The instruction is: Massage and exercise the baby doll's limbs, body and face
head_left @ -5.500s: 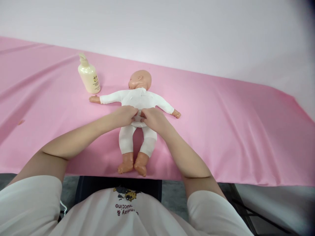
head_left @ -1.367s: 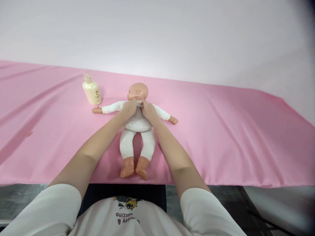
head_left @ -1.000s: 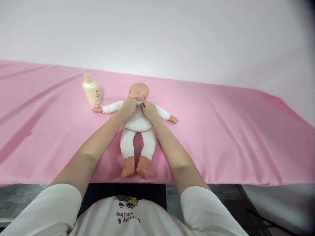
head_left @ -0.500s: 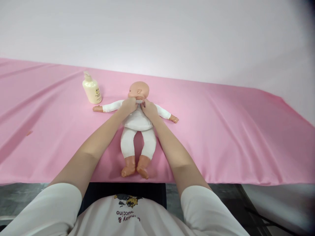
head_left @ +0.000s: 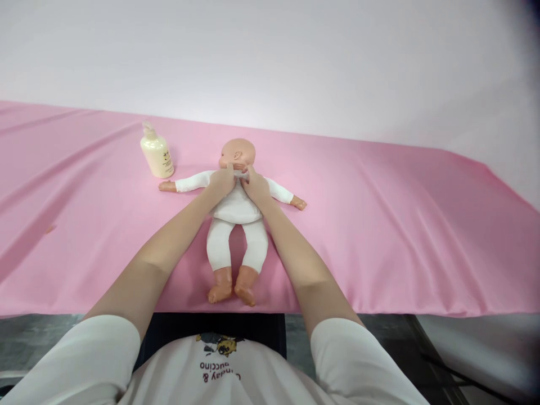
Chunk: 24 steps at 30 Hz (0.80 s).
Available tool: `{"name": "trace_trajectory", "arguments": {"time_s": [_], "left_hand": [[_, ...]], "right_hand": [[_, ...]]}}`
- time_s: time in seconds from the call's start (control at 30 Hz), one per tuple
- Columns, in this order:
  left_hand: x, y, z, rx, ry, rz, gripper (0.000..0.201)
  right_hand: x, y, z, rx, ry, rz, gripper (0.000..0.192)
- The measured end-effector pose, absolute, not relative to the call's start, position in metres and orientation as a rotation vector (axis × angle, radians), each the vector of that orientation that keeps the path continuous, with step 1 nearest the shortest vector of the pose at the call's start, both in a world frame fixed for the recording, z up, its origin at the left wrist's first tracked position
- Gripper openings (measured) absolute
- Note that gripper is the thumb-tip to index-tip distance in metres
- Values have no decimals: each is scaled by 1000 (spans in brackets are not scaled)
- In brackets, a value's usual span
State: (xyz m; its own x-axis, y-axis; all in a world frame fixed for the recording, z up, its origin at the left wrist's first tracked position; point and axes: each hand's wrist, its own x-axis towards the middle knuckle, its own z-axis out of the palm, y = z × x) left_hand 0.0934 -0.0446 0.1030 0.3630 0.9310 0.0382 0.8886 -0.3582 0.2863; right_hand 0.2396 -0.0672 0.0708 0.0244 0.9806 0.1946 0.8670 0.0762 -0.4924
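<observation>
A baby doll [head_left: 238, 152] lies on its back, its bald head turned to the left and its feet toward me. White cloth covers its torso, arms and legs; the hands and feet are bare. At the doll's neck, my left hand [head_left: 223, 181] and my right hand [head_left: 255, 183] are both closed, fingers pinching the white neckline [head_left: 241, 175] from either side. My fingers partly hide the edge of the cloth and the upper chest.
A cream pump bottle [head_left: 158, 156] stands left of the doll, beyond its outstretched arm. The pink tablecloth [head_left: 379, 236] spreads under everything, with folds on both sides. Its front edge lies close to my body, and a white wall [head_left: 270, 62] rises behind.
My fingers have shifted slightly at the neckline, with the left thumb and fingers raised a little toward the chin. The doll and bottle stay in place.
</observation>
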Motion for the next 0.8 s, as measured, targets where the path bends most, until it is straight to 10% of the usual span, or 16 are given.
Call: {"name": "trace_trajectory", "arguments": {"time_s": [0.8], "left_hand": [[87,-47,127,2500,1386,171,29]], "right_hand": [[242,-93,127,-1876,-2207,435,40]]}}
